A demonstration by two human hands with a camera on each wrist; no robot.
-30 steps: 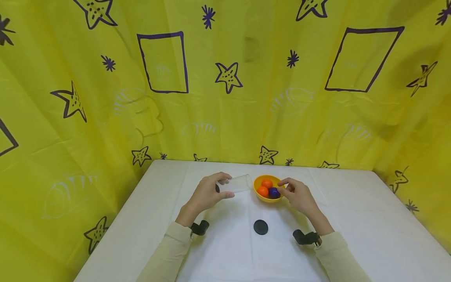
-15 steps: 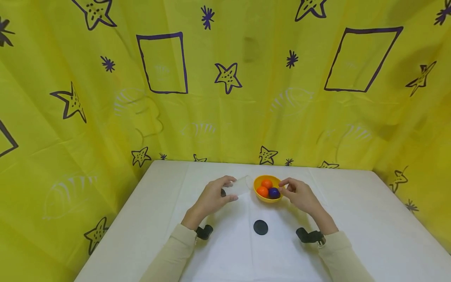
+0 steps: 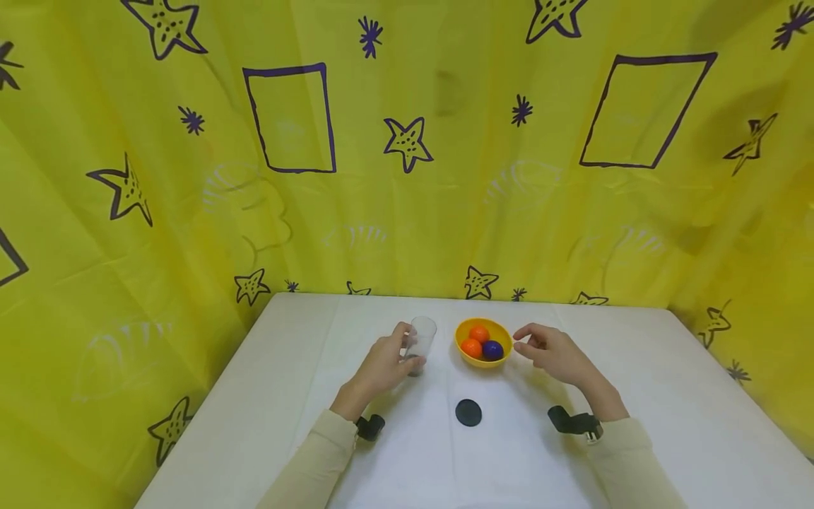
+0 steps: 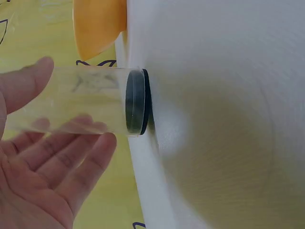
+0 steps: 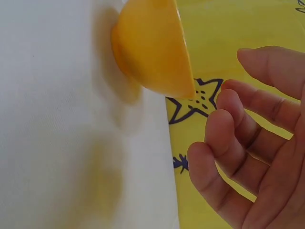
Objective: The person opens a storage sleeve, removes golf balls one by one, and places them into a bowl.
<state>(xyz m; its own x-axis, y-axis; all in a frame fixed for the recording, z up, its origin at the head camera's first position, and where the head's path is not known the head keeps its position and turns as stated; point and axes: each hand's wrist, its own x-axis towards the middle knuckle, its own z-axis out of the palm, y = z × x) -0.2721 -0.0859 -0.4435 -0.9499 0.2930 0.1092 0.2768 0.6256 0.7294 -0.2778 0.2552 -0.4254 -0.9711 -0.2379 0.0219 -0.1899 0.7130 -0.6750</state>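
My left hand (image 3: 380, 367) holds a clear cylindrical container (image 3: 422, 336) between thumb and fingers. The container stands nearly upright, its mouth at the top and a black cap (image 4: 137, 102) on its lower end. I cannot tell whether that end touches the table. Through its clear wall I see nothing inside. To its right stands a yellow bowl (image 3: 482, 364) with two orange balls, one farther back (image 3: 479, 334) and one nearer (image 3: 471, 348), and a dark blue ball (image 3: 492, 350). My right hand (image 3: 562, 357) hovers just right of the bowl, fingers loosely bent, holding nothing.
A black round disc (image 3: 468, 413) lies flat on the white-covered table (image 3: 407, 459), nearer to me than the bowl. A yellow curtain (image 3: 356, 205) with star drawings hangs behind the table and along its sides.
My left hand has turned the container from lying sideways, mouth toward the bowl, to nearly upright, moving it left away from the bowl. The right hand has drawn back slightly rightward from the bowl's rim.
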